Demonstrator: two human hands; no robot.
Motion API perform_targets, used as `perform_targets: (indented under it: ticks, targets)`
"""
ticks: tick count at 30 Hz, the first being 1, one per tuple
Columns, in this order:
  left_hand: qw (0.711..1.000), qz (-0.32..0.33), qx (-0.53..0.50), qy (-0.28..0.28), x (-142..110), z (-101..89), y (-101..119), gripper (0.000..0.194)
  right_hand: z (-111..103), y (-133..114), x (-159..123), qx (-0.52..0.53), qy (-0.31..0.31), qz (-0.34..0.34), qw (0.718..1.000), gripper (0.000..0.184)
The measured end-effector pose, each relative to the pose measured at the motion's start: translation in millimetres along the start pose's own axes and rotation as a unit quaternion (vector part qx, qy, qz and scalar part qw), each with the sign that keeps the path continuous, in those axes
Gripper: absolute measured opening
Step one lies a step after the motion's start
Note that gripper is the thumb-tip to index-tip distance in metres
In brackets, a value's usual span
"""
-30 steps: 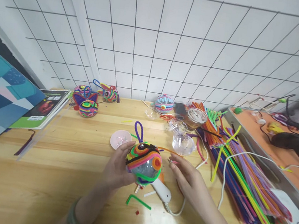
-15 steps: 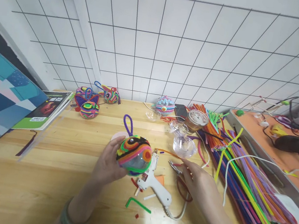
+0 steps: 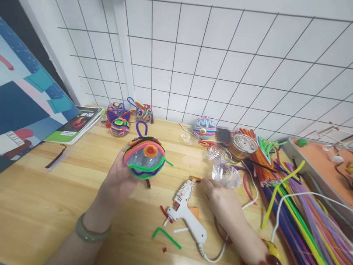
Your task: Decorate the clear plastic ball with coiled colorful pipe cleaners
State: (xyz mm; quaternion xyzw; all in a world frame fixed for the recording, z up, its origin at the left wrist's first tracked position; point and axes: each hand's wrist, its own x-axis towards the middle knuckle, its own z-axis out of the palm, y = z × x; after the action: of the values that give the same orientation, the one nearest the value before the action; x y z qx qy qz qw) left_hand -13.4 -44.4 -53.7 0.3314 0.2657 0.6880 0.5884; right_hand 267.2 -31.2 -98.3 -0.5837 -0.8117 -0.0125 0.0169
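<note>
My left hand (image 3: 118,181) is closed round a clear plastic ball (image 3: 140,161) partly wrapped in coloured pipe cleaners, with a purple loop on top and an orange spiral on its near side. It is held above the table. My right hand (image 3: 224,201) is low over the table, fingers curled together at the end of an orange pipe cleaner (image 3: 196,178); its fingertips are partly hidden. Left of that hand lies a white glue gun (image 3: 188,220), its nozzle pointing away from me. The small cutting tool seen earlier is now hidden by my right hand.
Finished wrapped balls (image 3: 120,126) stand at the back left, another ball (image 3: 204,128) at the back middle. Clear half-shells (image 3: 224,175) and a ribbon spool (image 3: 243,146) sit behind my right hand. Pipe cleaner bundles (image 3: 307,232) fill the right side. A bent green piece (image 3: 167,236) lies in front.
My left hand has moved the ball left and away from the glue gun, turning it so its clear part faces me more. My right hand has shifted slightly left, fingers closing at the orange pipe cleaner.
</note>
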Motion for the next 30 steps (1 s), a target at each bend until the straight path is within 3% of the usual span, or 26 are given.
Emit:
perform_targets:
  ticks: [3, 10, 13, 20, 26, 30]
  targets:
    - [1.000, 0.009, -0.009, -0.004, 2, -3.3, 2, 0.063, 9, 1, 7, -0.019, -0.008, 0.002, 1.000, 0.017]
    - [0.999, 0.017, -0.046, -0.002, 2, -6.8, 12, 0.056, 20, 3, 9, -0.055, -0.009, 0.026, 0.998, 0.017]
    - [0.998, 0.034, -0.052, -0.001, 1, -10.0, 17, 0.052, 13, 1, 7, -0.052, 0.016, 0.025, 0.998, 0.011]
    - [0.996, 0.042, -0.077, -0.006, 1, -12.5, 20, 0.052, -6, 3, -4, -0.031, 0.078, 0.023, 0.996, 0.031]
    - [0.992, 0.037, -0.120, -0.015, 1, -16.2, 17, 0.051, -2, 7, -6, -0.011, 0.068, 0.017, 0.997, 0.024]
    - [0.989, 0.038, -0.143, 0.015, 3, -15.9, 18, 0.055, -18, -5, 9, 0.008, 0.070, -0.026, 0.997, 0.028]
